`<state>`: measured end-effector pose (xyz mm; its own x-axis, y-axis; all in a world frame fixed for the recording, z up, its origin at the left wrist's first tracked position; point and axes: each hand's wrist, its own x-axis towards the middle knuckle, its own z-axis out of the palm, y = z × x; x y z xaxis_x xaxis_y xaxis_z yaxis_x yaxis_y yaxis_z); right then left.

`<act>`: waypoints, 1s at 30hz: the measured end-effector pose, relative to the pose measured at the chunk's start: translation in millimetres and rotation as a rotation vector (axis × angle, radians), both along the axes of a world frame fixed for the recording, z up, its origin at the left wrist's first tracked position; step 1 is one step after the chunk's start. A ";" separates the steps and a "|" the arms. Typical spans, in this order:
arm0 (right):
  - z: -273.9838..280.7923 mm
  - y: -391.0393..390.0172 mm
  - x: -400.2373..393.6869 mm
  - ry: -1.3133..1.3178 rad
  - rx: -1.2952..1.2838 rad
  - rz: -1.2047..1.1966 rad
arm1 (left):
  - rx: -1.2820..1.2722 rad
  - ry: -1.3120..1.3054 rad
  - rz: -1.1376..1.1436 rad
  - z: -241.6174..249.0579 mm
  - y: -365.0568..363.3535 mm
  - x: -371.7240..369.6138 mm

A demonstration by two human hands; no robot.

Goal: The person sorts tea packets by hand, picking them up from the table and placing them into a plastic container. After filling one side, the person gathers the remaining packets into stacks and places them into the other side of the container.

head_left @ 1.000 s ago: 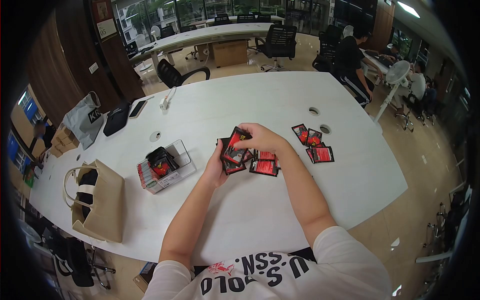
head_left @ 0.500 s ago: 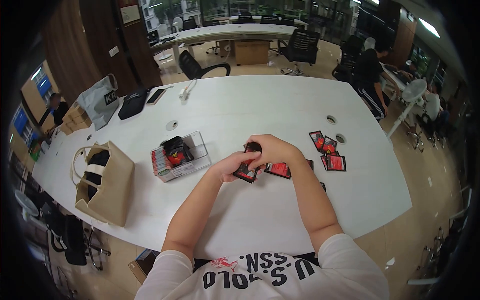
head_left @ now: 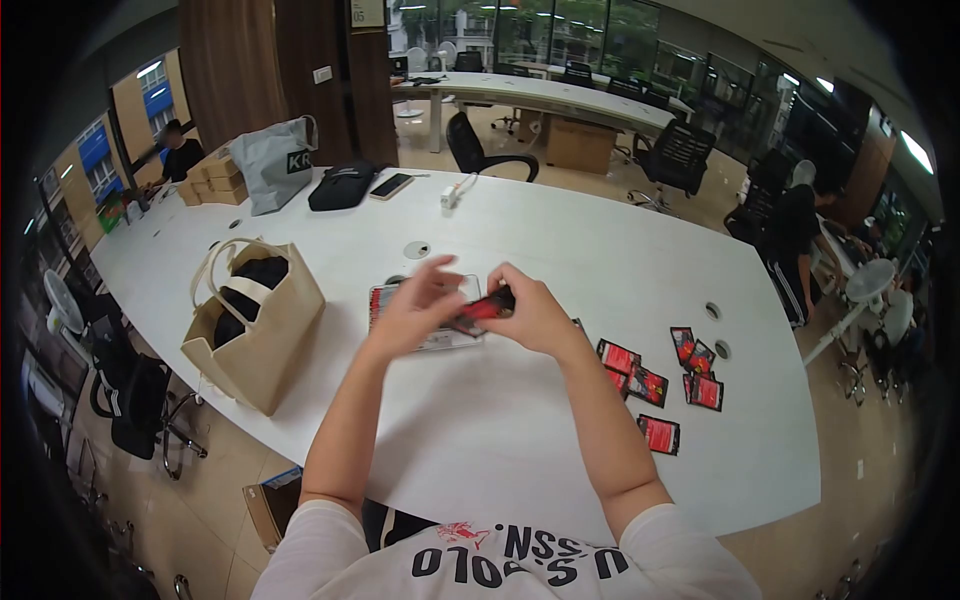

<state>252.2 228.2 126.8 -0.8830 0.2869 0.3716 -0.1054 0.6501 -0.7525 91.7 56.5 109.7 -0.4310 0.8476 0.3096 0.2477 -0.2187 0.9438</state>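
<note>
Black-and-red packets (head_left: pixel 488 306) are gripped in my right hand (head_left: pixel 528 312), pinched between thumb and fingers. My left hand (head_left: pixel 418 306) is at their left side with its fingers spread, slightly blurred; its thumb is close to the packets. Behind and below my left hand is a clear plastic box (head_left: pixel 462 342) holding a row of packets, mostly hidden. To the right of my right hand lie several loose red-and-black packets (head_left: pixel 648 386), and a further small group (head_left: pixel 706 391) beside them.
On the white table (head_left: pixel 470 430) stand a beige tote bag (head_left: pixel 262 350), a grey bag (head_left: pixel 270 168), a black pouch (head_left: pixel 342 187), a phone (head_left: pixel 391 186) and a white plug (head_left: pixel 449 197). One person (head_left: pixel 795 235) is at the right, another (head_left: pixel 181 155) far left.
The camera view has turned left. My hands have moved from the table's middle to the box with the packets. My left hand has let go and spread its fingers.
</note>
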 end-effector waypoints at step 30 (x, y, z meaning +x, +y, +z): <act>-42.2 -2.7 -95.6 -0.360 0.130 0.017 | -0.177 0.755 0.344 -13.1 -44.4 -40.3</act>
